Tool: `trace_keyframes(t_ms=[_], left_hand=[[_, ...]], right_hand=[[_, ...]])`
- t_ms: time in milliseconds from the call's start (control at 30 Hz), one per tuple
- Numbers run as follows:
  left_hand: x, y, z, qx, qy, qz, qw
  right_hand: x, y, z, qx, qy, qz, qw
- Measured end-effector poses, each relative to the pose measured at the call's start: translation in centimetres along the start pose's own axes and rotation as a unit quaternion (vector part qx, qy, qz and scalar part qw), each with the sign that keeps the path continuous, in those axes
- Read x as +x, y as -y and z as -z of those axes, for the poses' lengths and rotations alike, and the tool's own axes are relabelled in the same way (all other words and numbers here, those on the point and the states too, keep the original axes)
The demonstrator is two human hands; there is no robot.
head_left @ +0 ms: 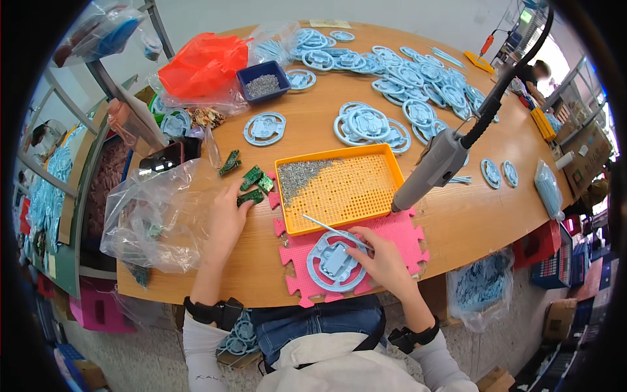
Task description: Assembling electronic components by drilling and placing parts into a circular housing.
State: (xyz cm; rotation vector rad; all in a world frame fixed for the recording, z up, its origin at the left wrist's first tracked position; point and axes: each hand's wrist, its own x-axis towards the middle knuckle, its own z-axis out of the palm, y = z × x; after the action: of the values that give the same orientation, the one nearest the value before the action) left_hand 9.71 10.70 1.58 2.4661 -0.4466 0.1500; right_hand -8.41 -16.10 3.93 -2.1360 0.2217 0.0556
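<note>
At the left of the work spot, my left hand (228,208) has its thumb and fingers closed on a small green circuit board (251,196). More green circuit boards (253,176) lie just beyond its fingertips. My right hand (381,256) pinches a thin light-blue plastic stick (323,225), which slants out to the upper left. Below that stick, a round light-blue plastic frame (335,262) with a raised block in its middle rests on a pink foam mat (297,255). The right fingers are over the frame's right side; whether they touch it is hard to tell.
A yellow tray (396,171) with small metal screws stands beyond the frame. A grey electric screwdriver (424,171) hangs at its right. Piled round blue parts (418,81) cover the table's far side. A blue bin (251,91), red bag (206,64) and clear plastic bag (157,215) lie left.
</note>
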Motion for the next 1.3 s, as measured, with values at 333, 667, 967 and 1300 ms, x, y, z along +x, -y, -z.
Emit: trace_keyframes(t_ms=[333, 667, 967, 1300], left_hand=[[-7.3, -0.9, 4.2, 0.04, 0.068, -0.145, 0.986], [-6.2, 0.3, 2.4, -0.069, 0.036, -0.043, 0.996], [-9.0, -9.7, 1.3, -0.09, 0.06, -0.176, 0.978], [-9.9, -13.3, -4.0, -0.039, 0.09, -0.269, 0.958]], right_hand=[[0.6, -0.2, 2.3, -0.014, 0.015, 0.067, 0.998], [-1.9, -1.2, 2.2, -0.013, -0.061, 0.051, 0.997], [-1.5, -1.9, 1.1, 0.029, -0.082, 0.023, 0.996], [-1.1, -1.9, 1.2, 0.025, -0.054, 0.008, 0.998]])
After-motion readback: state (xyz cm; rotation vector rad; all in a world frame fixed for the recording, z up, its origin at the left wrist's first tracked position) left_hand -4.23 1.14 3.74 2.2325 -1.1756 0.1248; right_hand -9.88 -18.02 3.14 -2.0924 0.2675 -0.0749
